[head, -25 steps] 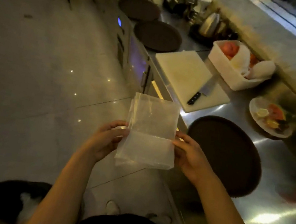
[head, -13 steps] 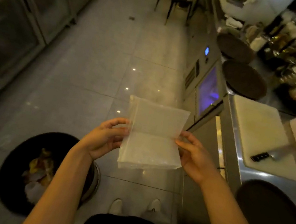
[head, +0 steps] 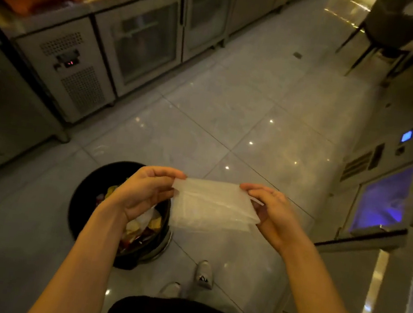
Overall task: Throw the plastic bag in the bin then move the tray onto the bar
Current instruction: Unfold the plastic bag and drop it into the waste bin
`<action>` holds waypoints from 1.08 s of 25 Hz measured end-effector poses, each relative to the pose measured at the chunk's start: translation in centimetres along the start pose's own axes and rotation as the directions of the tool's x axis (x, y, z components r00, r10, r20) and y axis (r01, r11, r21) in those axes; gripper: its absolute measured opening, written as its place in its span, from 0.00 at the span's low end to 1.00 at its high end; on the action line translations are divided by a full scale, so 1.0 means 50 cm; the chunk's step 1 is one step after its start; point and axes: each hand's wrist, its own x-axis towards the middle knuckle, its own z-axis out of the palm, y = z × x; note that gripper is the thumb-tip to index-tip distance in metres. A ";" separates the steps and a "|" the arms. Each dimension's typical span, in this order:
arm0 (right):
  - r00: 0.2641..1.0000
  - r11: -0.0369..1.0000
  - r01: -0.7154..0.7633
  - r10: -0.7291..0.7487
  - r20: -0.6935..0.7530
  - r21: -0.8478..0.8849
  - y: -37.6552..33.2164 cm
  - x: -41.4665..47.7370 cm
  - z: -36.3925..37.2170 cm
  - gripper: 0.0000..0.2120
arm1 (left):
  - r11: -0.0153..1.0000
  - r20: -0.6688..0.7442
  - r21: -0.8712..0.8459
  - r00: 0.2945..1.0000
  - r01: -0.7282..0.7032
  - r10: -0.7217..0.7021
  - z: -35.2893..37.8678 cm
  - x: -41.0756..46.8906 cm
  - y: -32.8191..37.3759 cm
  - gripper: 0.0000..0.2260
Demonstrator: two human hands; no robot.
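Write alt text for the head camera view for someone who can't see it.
Two bare hands, left hand and right hand, hold a clear plastic bag stretched between them above a tiled floor. A round black bin with scraps inside stands below the left hand, with steel cabinets beyond.

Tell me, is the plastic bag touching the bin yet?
Apart. The head view shows the plastic bag held up between the left hand and right hand, with floor tiles visible beneath it, beside the bin.
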 end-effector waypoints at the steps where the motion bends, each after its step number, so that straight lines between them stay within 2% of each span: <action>1: 1.000 1.000 0.009 -0.009 0.015 -0.017 -0.009 0.016 0.002 0.10 | 1.000 -0.031 -0.015 1.000 -0.005 0.004 0.005 0.000 0.005 0.17; 5: 0.991 0.983 0.082 -0.063 0.118 -0.163 -0.041 0.072 0.004 0.06 | 0.990 -0.130 -0.139 0.991 0.025 -0.043 0.038 0.001 0.017 0.12; 8: 0.978 0.951 0.150 -0.101 0.184 -0.272 -0.059 0.099 0.004 0.07 | 0.996 -0.189 0.082 0.982 0.041 -0.025 0.058 0.007 0.005 0.09; 11: 0.956 0.899 0.242 -0.159 0.245 -0.364 -0.070 0.126 0.001 0.08 | 0.968 -0.223 0.247 0.974 0.033 0.024 0.095 -0.005 0.000 0.13; 14: 0.917 0.858 0.333 -0.197 0.347 -0.392 -0.065 0.141 0.002 0.11 | 0.912 -0.319 0.406 0.926 -0.060 0.203 0.123 -0.015 -0.014 0.09; 17: 0.866 0.796 0.393 -0.153 0.476 -0.460 -0.056 0.149 0.004 0.10 | 0.791 -0.365 0.604 0.850 -0.093 0.379 0.137 -0.021 -0.029 0.07; 21: 0.792 0.626 0.560 -0.213 0.572 -0.542 -0.041 0.157 0.013 0.02 | 0.709 -0.346 0.699 0.828 -0.086 0.442 0.154 -0.037 -0.022 0.07; 27: 0.701 0.578 0.671 -0.289 0.652 -0.464 -0.046 0.143 0.042 0.06 | 0.675 -0.321 0.735 0.841 -0.068 0.435 0.175 -0.033 0.000 0.04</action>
